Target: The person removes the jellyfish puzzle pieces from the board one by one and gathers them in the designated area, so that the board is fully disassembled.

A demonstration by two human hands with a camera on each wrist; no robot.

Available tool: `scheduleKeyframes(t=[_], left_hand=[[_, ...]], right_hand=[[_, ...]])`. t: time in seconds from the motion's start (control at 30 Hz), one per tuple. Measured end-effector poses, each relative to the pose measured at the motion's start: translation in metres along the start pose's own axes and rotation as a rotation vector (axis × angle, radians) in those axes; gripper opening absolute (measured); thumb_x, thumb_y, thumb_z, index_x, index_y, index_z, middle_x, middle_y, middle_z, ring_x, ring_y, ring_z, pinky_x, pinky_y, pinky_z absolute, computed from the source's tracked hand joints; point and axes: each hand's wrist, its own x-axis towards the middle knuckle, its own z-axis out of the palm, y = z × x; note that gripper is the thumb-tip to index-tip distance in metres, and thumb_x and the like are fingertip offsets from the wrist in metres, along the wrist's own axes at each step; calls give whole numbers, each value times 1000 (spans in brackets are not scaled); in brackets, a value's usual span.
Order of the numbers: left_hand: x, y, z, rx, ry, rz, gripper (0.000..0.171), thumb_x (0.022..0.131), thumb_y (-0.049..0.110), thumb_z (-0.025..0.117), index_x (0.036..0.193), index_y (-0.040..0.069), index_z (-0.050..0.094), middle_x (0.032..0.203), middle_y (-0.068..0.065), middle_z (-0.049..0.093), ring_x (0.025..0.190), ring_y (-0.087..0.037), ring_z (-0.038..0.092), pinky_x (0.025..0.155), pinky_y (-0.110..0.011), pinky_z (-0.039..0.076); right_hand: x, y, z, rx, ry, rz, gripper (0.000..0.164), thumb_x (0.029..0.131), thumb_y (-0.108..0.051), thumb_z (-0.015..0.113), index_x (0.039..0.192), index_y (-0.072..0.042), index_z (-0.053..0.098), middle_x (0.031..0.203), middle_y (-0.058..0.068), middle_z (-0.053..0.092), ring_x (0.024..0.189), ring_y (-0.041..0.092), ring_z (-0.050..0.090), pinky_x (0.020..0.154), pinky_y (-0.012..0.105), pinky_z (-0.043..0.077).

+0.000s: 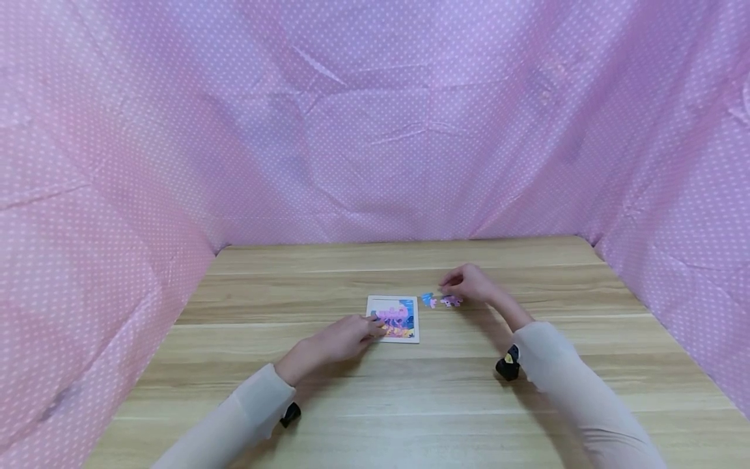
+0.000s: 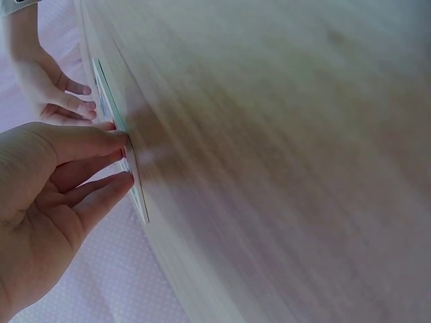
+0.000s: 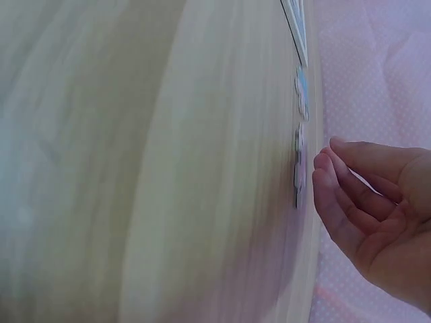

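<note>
A square jigsaw puzzle [image 1: 416,329] in a pale frame lies on the table, with a pink and blue picture and a pale bare patch at its upper left. My left hand [image 1: 347,337] reaches to the puzzle's left side, fingers on the picture. In the left wrist view the fingertips [image 2: 121,176] of this hand touch the board near its edge. Right of the board lie a blue and pink puzzle piece [image 1: 428,299] and purple puzzle pieces [image 1: 452,301]. Just over the purple ones hovers my right hand [image 1: 471,284], fingers loosely bent, with nothing visible between fingertips and thumb.
The wood-grain table [image 1: 351,404] is enclosed by a pink dotted cloth [image 1: 375,163] at the back and sides. A black device [image 1: 508,365] sits at the right wrist and another black device [image 1: 290,414] at the left.
</note>
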Motion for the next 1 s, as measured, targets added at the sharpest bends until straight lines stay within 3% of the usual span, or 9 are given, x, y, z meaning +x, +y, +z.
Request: scheduleKeyframes(t=[0.37, 0.67, 0.8, 1.0], left_hand=[[1, -5, 0, -19, 2, 22, 29, 102, -1, 56, 125, 4, 72, 133, -12, 67, 133, -27, 59, 109, -40, 49], [1, -6, -2, -16, 0, 34, 29, 102, -1, 56, 126, 3, 71, 133, -13, 67, 132, -28, 59, 109, -41, 49], [1, -6, 0, -10, 2, 30, 29, 102, 0, 56, 126, 4, 71, 135, -13, 66, 132, -28, 60, 109, -41, 49], [0, -5, 0, 2, 16, 43, 28, 102, 1, 57, 125, 4, 72, 134, -14, 66, 131, -28, 61, 109, -41, 50]], right_hand=[[13, -18, 17, -45, -40, -61, 23, 93, -4, 69, 112, 9, 72, 104, 20, 77, 88, 20, 71, 75, 22, 54], [22, -37, 31, -38, -94, -77, 21, 96, -9, 69, 110, 5, 74, 103, 18, 77, 81, 15, 70, 70, 21, 53], [26, -42, 37, -24, -118, -84, 20, 96, -8, 69, 110, 4, 74, 103, 17, 77, 76, 16, 68, 62, 21, 51], [28, -49, 45, -25, -131, -95, 19, 96, -8, 68, 110, 3, 75, 106, 16, 77, 90, 15, 68, 75, 22, 53]])
